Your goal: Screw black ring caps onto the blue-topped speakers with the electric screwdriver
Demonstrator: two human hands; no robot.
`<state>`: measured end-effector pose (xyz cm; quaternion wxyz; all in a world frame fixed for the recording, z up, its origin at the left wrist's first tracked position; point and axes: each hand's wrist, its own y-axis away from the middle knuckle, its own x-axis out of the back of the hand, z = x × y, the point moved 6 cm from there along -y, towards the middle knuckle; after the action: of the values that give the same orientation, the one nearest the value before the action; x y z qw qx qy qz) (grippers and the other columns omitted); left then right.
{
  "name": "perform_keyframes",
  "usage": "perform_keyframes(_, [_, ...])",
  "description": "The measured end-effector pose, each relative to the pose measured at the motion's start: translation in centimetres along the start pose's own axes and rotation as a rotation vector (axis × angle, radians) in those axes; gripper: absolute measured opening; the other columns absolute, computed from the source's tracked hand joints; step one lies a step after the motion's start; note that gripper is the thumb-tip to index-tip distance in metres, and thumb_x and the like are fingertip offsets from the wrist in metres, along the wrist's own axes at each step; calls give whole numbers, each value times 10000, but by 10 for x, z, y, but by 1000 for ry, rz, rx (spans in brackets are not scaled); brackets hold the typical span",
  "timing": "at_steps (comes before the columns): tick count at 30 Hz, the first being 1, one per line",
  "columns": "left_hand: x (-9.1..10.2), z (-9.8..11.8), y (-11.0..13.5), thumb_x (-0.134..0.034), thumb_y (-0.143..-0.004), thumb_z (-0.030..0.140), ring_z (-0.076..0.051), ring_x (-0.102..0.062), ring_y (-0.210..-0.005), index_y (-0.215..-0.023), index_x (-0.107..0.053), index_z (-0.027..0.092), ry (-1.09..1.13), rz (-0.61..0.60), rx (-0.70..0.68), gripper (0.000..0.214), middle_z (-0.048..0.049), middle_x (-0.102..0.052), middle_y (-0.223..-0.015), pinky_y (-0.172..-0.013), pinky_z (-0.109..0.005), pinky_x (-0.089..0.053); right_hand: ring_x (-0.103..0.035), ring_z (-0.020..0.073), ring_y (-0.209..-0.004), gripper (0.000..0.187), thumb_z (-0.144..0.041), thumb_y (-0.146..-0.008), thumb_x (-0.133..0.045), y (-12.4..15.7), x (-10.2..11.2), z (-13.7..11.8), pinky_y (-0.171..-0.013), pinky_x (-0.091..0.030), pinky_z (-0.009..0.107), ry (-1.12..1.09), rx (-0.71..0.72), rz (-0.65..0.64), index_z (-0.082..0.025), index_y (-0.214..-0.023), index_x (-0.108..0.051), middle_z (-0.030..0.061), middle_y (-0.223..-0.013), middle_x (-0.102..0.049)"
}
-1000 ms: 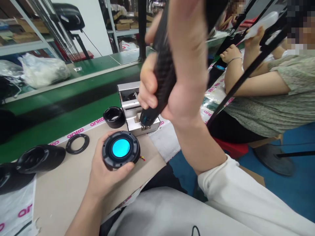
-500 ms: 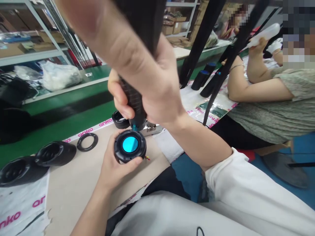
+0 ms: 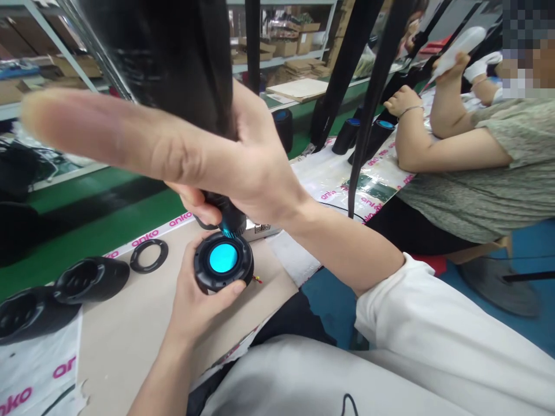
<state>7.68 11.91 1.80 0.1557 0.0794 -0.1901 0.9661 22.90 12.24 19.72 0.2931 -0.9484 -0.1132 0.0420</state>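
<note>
My left hand grips a round black speaker part with a shiny blue centre, holding it face up over the cardboard. Small coloured wire ends poke out at its right side. Closed around a black electric screwdriver, my right hand is above the far rim of the speaker part, its thumb stretched to the left. The tool's lower end is at that rim; I cannot tell whether the bit touches a screw. A flat black ring lies to the left on the cardboard.
Black cylindrical housings lie at the left end of the bench. Cardboard covers the near surface. A metallic block sits behind my hands. Upright black posts rise at the right, where a co-worker sits beside finished-looking cylinders.
The screwdriver's upper body has leaned to the left and my right thumb now points further left. The speaker part stays in my left hand. The view has shifted slightly.
</note>
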Motion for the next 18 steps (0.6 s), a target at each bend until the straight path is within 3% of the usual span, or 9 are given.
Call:
perform_keyframes(2, [0, 1, 0, -999, -720, 507, -318, -764, -1226, -1407, -642, 237, 8, 6, -4, 820, -92, -759, -1348, -1038, -422, -623, -491, 93, -411, 593, -795, -994, -612, 0, 13, 1, -401, -442, 241, -142, 69, 68, -212, -1064, -526, -104, -551, -546])
perform_keyframes(5, [0, 2, 0, -1003, -714, 495, -312, -758, -1226, -1412, -634, 230, 16, 7, -7, 834, -98, -752, -1360, -1035, -408, -614, -445, 76, -370, 544, -711, -897, -802, 6, 43, 15, -362, -373, 248, -217, 198, 277, -227, -1003, -575, -115, -551, -561])
perform_keyframes(9, [2, -1, 0, -1017, -686, 501, -317, -745, -1248, -1477, -616, 241, -8, 9, 0, 924, -105, -731, -1411, -1044, -408, -597, -427, 84, -371, 510, -592, -847, -908, 21, 69, 57, -353, -288, 276, -75, 88, 515, -246, -800, -537, -102, -529, -505])
perform_keyframes(13, [4, -3, 0, -1020, -678, 503, -328, -731, -1275, -1477, -628, 248, -15, 3, -6, 926, -105, -726, -1426, -1069, -424, -583, -428, 81, -396, 543, -575, -815, -933, 28, 71, 82, -372, -316, 265, -65, -8, 526, -257, -811, -493, -108, -579, -502])
perform_keyframes(18, [4, -3, -1, -1014, -692, 510, -324, -734, -1261, -1451, -636, 247, -13, 0, -14, 888, -101, -732, -1400, -1065, -420, -580, -417, 79, -396, 514, -527, -838, -923, 31, 67, 82, -374, -303, 264, -63, -62, 500, -254, -801, -490, -104, -587, -504])
